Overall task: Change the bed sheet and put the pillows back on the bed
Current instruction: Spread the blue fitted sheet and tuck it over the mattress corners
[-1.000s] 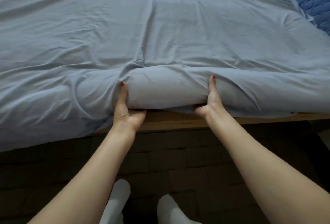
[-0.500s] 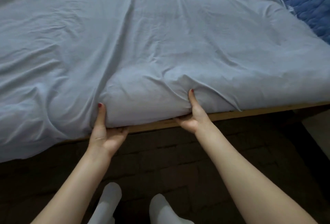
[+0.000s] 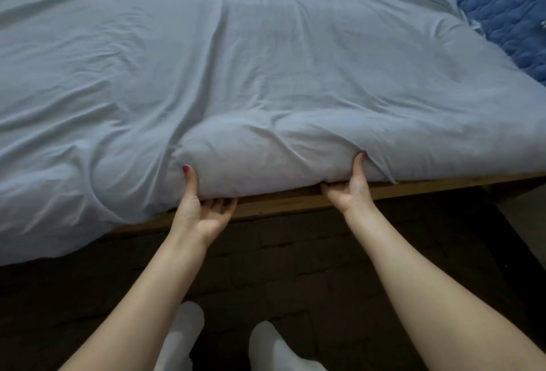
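Both hands (image 3: pixel 204 211) under sheet (image 3: pixel 266 75) edge

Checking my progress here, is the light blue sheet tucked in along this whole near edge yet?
No. Between the hands the sheet wraps under, bed frame showing; left of the left hand it hangs loose.

A wooden bed frame (image 3: pixel 295 200) stands on a dark tiled floor (image 3: pixel 295 267) in dim light.

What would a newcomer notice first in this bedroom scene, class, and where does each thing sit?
First, the two hands at the bed's near edge: the left hand and right hand grip the mattress edge through the pale blue sheet, thumbs on top, fingers underneath. Below runs the wooden bed frame. At far right, the darker blue quilted mattress lies uncovered.
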